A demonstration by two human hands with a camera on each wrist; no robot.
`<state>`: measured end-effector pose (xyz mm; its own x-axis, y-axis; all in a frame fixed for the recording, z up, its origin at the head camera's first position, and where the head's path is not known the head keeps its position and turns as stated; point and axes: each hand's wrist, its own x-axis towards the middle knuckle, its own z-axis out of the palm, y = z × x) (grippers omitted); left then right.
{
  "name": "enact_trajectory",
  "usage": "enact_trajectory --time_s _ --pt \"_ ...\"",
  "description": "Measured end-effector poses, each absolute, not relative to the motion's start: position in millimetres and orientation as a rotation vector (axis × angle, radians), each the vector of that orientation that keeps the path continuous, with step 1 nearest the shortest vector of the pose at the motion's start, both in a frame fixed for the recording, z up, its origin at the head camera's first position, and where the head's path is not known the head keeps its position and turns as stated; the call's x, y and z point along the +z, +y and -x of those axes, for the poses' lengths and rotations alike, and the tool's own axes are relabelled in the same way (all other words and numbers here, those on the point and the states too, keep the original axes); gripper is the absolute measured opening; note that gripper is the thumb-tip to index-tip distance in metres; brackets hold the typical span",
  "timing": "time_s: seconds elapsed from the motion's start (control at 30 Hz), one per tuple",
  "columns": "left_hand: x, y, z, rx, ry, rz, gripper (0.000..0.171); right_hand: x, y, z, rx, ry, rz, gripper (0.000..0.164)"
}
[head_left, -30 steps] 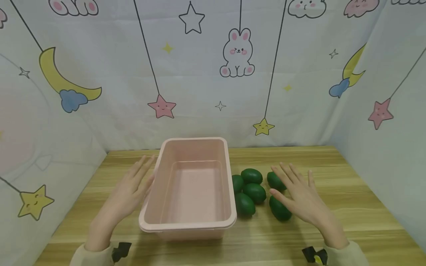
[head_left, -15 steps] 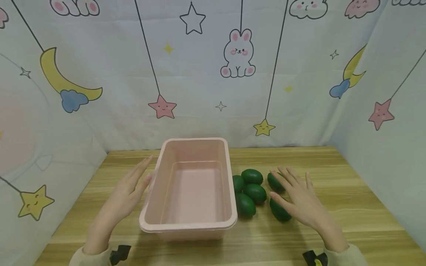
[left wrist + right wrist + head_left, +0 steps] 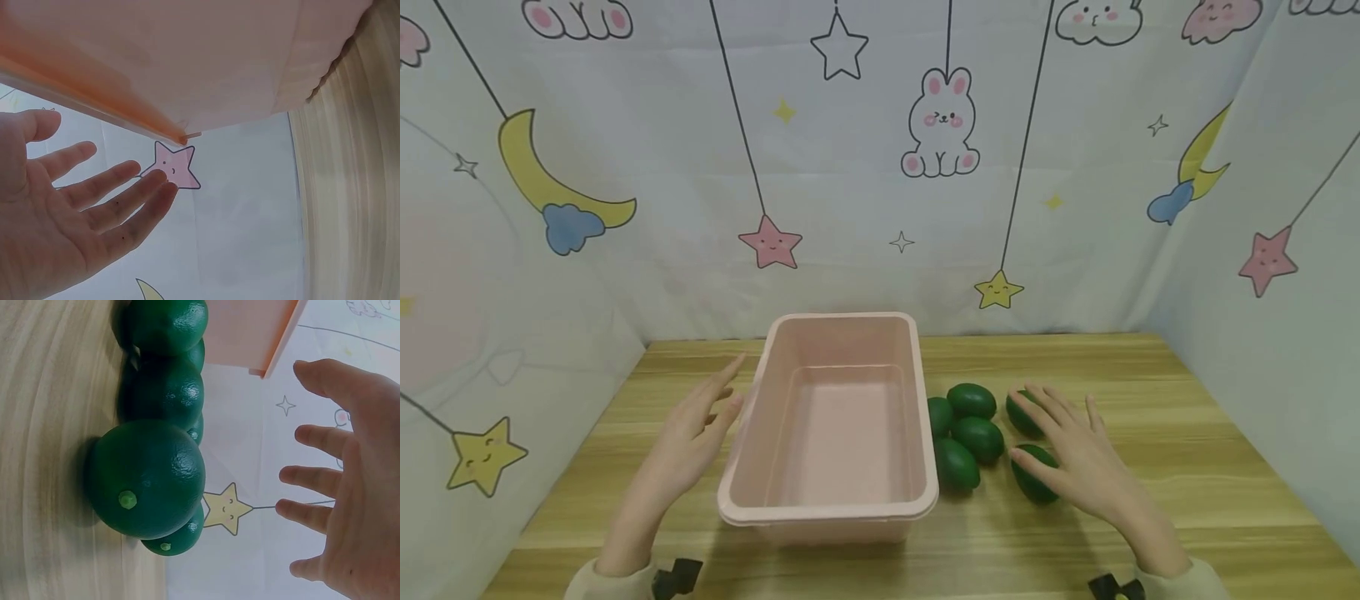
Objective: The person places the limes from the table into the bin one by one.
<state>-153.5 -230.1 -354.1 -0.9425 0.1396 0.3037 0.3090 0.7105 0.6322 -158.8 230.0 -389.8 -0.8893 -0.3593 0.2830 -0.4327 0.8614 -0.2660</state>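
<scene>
A deep pink plastic bin point(image 3: 827, 511) stands on the table with nothing in it. Just off its left wall is my left hand point(image 3: 679, 446), fingers loosely bent and holding nothing; the left wrist view shows its palm point(image 3: 56, 231) under the bin's rim. To the right of the bin lie several smooth dark green fruits that look like avocados point(image 3: 977, 439). My right hand point(image 3: 1090, 467) hovers over the two rightmost, partly hiding the front avocado point(image 3: 1032, 475) and the back one point(image 3: 1022, 414). In the right wrist view its spread fingers are apart from the nearest avocado point(image 3: 150, 475).
The wood-grain tabletop point(image 3: 1000, 550) reaches back to a white cloth backdrop point(image 3: 850, 192) printed with stars, moons and a rabbit. Cloth also hangs along both sides. Several avocados sit close against the bin's right wall.
My right hand has sunk a little, its fingers closer over the two rightmost avocados. The left fingers have bent and parted slightly. The bin and fruits have not moved on the table.
</scene>
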Motion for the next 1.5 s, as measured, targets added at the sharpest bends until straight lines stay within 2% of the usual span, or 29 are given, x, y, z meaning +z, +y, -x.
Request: enact_trajectory --time_s 0.7,1.5 --pt "-353.4 -227.4 148.2 -1.283 -2.645 0.312 0.049 -402.2 236.0 155.8 0.468 -2.779 -0.674 0.078" --pt "-352.9 -235.0 150.6 -1.742 -2.617 0.223 0.054 -412.3 240.5 156.4 0.396 -2.82 -0.701 0.075"
